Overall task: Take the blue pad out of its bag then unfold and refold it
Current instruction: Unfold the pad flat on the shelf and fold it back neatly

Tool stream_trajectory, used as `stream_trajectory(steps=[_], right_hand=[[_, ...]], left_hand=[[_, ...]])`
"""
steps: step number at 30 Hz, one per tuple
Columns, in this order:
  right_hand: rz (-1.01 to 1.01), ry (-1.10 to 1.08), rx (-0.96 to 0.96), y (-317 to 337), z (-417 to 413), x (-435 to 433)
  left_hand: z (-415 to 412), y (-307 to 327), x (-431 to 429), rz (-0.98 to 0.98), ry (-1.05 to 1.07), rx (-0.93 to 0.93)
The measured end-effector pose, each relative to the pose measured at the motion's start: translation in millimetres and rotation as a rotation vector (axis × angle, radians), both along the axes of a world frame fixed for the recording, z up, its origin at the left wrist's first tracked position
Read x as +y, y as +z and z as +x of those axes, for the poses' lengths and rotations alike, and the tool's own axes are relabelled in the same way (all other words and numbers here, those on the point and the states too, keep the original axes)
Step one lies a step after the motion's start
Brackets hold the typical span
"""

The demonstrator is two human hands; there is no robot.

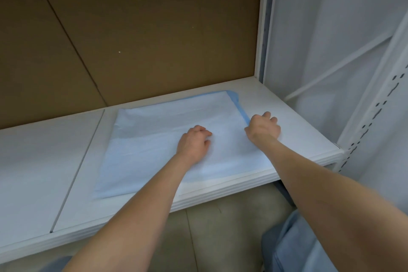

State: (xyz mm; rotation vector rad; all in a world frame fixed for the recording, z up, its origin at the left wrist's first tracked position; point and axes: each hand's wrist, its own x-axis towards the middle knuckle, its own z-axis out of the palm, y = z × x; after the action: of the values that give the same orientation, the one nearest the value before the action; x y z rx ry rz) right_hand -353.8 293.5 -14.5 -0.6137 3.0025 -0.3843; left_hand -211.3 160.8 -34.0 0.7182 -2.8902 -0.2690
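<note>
on the right half of the white shelf (293, 117) lies one blue pad (154, 139), spread flat, its near edge at the shelf's front lip. two hands are on it. the left hand (194, 143) rests near the middle, fingers curled with tips on the pad; whether they pinch it i cannot tell. the right hand (262, 127) grips the pad's right edge, fingers curled round it.

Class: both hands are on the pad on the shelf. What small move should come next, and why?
Probably lift the right edge and fold it leftward over the pad. The pad lies flat on the shelf, the right hand seems to pinch its blue right edge, and the left hand rests on its middle.
</note>
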Motion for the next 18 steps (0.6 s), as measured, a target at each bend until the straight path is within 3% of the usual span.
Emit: stream_trajectory(steps=[4,8,14,18], right_hand=[[-0.026,0.169,0.102,1,12,-22],[-0.054,0.321,0.055,1,32,-54],[-0.044,0.455,-0.067,1,66,-121],[-0.034,0.515,-0.094,-2,77,-155]], left_hand=[[33,11,-38,-0.08,0.236,0.01],[61,19,-69,-0.092,0.47,-0.008],[101,26,-130,-0.009,0.826,-0.03],[117,25,-164,0.177,0.87,0.002]])
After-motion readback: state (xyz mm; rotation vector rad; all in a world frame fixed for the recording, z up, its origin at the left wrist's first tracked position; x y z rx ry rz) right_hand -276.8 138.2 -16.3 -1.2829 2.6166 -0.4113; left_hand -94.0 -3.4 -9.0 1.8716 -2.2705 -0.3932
